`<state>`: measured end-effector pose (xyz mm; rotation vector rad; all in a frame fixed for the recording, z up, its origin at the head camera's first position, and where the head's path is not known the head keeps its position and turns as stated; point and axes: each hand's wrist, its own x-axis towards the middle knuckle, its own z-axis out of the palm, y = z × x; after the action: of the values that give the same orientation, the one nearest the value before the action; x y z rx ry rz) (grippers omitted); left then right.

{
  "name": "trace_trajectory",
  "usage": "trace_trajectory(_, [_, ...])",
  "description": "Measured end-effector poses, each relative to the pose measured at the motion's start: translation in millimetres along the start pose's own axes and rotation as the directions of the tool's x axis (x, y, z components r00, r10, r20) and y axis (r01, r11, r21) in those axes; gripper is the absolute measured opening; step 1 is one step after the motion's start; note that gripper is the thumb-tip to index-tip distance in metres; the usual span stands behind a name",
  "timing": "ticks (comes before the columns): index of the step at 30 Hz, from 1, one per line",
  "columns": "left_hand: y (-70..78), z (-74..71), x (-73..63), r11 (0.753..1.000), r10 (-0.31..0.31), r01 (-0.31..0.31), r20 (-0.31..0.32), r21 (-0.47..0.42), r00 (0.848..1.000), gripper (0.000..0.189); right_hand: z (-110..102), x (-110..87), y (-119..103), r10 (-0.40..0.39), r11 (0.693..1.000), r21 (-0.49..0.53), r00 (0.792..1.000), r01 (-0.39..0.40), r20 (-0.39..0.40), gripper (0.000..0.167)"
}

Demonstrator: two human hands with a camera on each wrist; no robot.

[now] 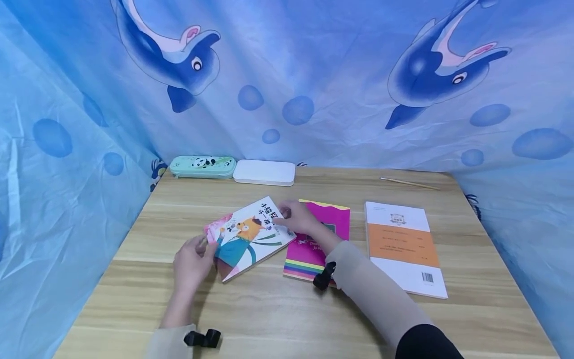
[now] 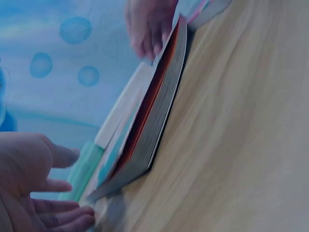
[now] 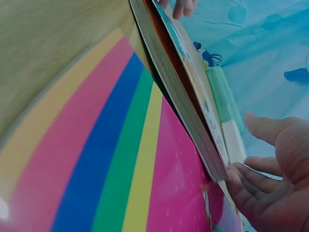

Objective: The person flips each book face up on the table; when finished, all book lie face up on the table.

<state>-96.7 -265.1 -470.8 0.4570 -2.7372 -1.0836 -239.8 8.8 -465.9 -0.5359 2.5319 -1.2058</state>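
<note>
A white picture book (image 1: 251, 234) with an orange cartoon animal on its cover lies slanted, its right corner overlapping a magenta book (image 1: 314, 249). At its left end is my left hand (image 1: 194, 262); the left wrist view shows that hand (image 2: 34, 183) with thumb and fingers spread beside the book's corner. My right hand (image 1: 298, 217) is at the book's upper right edge. In the right wrist view, fingertips of this hand (image 3: 275, 174) touch the book's corner, the thumb standing away from it. Reddish inner paper shows under the slightly raised cover (image 2: 159, 77).
A white book with an orange band (image 1: 403, 244) lies to the right. At the back stand a green panda pencil case (image 1: 203, 167) and a white case (image 1: 264, 172). A thin pencil-like stick (image 1: 410, 184) lies at back right. A blue dolphin curtain (image 1: 341, 75) surrounds the wooden table (image 1: 148, 299).
</note>
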Motion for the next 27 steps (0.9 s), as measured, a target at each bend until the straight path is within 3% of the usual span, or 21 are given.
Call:
trace_trajectory(6, [-6.7, 1.3, 25.0, 1.0, 0.0, 0.001, 0.053, -0.018, 0.999, 0.056, -7.7, -21.3, 4.2, 0.005, 0.998, -0.065, 0.998, -0.001, 0.057, 0.028])
trace_trajectory(8, [-8.6, 2.9, 31.1, 1.0, 0.007, -0.006, 0.07, -0.022, 0.998, 0.054, -8.4, -28.5, 4.4, 0.008, 0.997, -0.081, 0.997, -0.001, 0.081, 0.031])
trace_trajectory(11, [-9.7, 6.3, 38.6, 0.999, 0.04, -0.039, 0.094, -0.009, 0.995, 0.053, -7.3, -36.6, 1.5, 0.0, 0.989, -0.144, 0.994, 0.016, 0.11, 0.043])
trace_trajectory(15, [-7.4, 10.1, 45.2, 0.995, 0.097, -0.101, 0.147, 0.024, 0.984, 0.056, -2.2, -40.4, -5.1, -0.013, 0.953, -0.299, 0.996, 0.04, 0.093, 0.07])
trace_trajectory(20, [-9.6, 10.5, 44.0, 0.988, 0.137, -0.148, 0.18, 0.046, 0.974, 0.058, 6.9, -43.1, -10.2, 0.007, 0.902, -0.432, 0.997, 0.027, 0.078, 0.098])
trace_trajectory(27, [-16.1, 5.8, 33.5, 0.979, 0.175, -0.188, 0.14, 0.083, 0.975, 0.056, 9.7, -33.9, -8.0, 0.018, 0.92, -0.391, 1.0, -0.012, 0.011, 0.088])
